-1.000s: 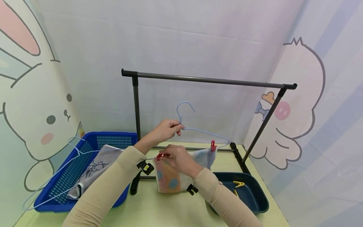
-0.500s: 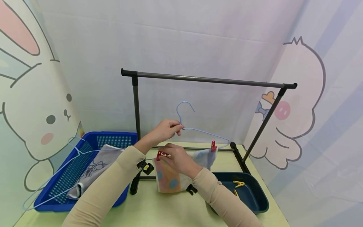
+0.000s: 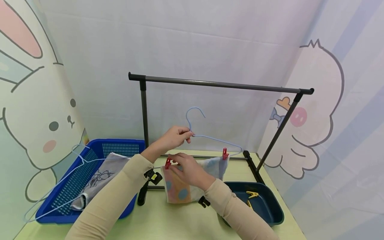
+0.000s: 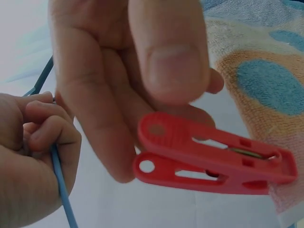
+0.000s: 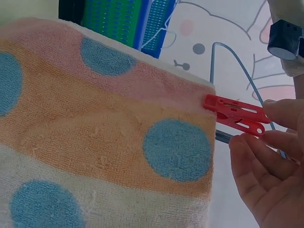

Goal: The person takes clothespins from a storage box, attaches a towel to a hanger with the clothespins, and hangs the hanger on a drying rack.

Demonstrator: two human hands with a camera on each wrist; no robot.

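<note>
Left hand [image 3: 179, 136]'s gripping the hanger [image 3: 217, 139] by its neck, so I'd hold that dead still and check the left clip [image 3: 168, 163] has a deep bite on the towel [image 3: 178, 190] before moving the right hand [image 3: 192, 169], which sits loose-fingered at the handles, not squeezing. Towel's fuzzy, pink, orange and white with blue dots, hanging low between basket [image 3: 130, 144] and tray [image 3: 281, 213], right clip [image 3: 225, 154] on its far-right corner.

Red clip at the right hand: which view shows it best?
Left wrist: the red clip is largest there, both halves and its bite on the towel visible. Right wrist shows it smaller, by the right hand; the head view, tiny at the towel's corner.
</note>
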